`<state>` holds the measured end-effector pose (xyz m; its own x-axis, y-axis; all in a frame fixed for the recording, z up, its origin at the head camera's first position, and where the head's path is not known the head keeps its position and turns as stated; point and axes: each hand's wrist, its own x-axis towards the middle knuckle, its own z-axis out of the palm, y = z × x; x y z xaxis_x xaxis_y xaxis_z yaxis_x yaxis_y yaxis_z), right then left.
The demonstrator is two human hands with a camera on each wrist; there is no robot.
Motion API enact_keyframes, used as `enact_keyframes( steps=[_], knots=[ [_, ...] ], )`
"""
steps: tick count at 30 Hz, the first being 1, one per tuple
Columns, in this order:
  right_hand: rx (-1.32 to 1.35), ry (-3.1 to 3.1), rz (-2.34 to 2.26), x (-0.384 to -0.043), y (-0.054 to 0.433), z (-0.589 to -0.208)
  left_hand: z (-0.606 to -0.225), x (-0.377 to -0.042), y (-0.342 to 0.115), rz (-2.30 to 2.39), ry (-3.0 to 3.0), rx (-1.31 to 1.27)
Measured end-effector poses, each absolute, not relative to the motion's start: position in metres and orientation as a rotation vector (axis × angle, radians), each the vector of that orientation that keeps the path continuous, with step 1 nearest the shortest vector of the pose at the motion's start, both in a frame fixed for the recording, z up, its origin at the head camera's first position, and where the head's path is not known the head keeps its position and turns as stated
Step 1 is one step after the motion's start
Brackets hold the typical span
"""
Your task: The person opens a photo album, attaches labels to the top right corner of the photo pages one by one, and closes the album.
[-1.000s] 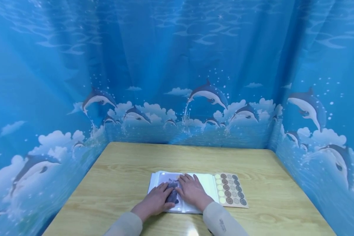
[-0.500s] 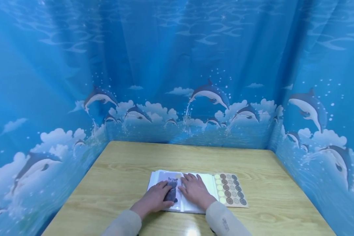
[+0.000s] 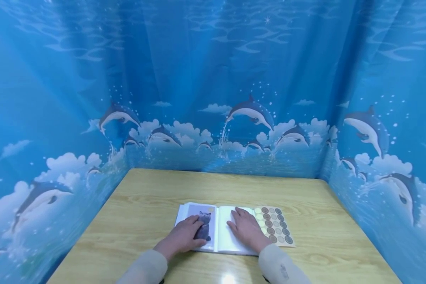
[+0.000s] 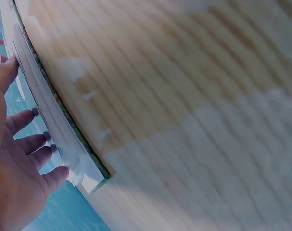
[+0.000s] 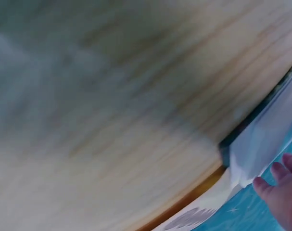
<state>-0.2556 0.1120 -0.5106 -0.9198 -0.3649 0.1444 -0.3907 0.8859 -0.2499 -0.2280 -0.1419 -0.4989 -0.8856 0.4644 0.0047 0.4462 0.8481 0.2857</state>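
An album (image 3: 224, 236) lies spread on the table, its right page white. The left page shows a grey cat picture (image 3: 206, 227) with a pale yellow round sticker (image 3: 211, 210) near its upper right corner. My left hand (image 3: 183, 235) rests on the left page with relaxed fingers, covering part of the cat. Fingers spread, my right hand (image 3: 247, 228) lies across the right page near its outer edge. In the left wrist view, the left hand (image 4: 18, 178) is beside the album's thick page stack (image 4: 49, 106); the right wrist view shows the right hand (image 5: 283, 192) only partly.
A sheet of round stickers (image 3: 277, 227), in yellow, brown, beige and dark columns, lies against the album's right side. The wood-grain table (image 3: 145, 197) extends around both. Blue dolphin-print curtains (image 3: 198, 79) stand behind and at both sides.
My right hand has slid from beside the spine rightward to the right page's outer part. The left hand has shifted slightly left, and more of the cat picture shows.
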Motion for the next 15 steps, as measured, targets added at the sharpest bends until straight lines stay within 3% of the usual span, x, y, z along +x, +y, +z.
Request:
enact_keyframes(
  steps=[15],
  knots=[
    [0.256,-2.996,0.567,-0.245,0.160,-0.515,-0.499,-0.226,-0.147,0.625,2.974,0.723]
  ],
)
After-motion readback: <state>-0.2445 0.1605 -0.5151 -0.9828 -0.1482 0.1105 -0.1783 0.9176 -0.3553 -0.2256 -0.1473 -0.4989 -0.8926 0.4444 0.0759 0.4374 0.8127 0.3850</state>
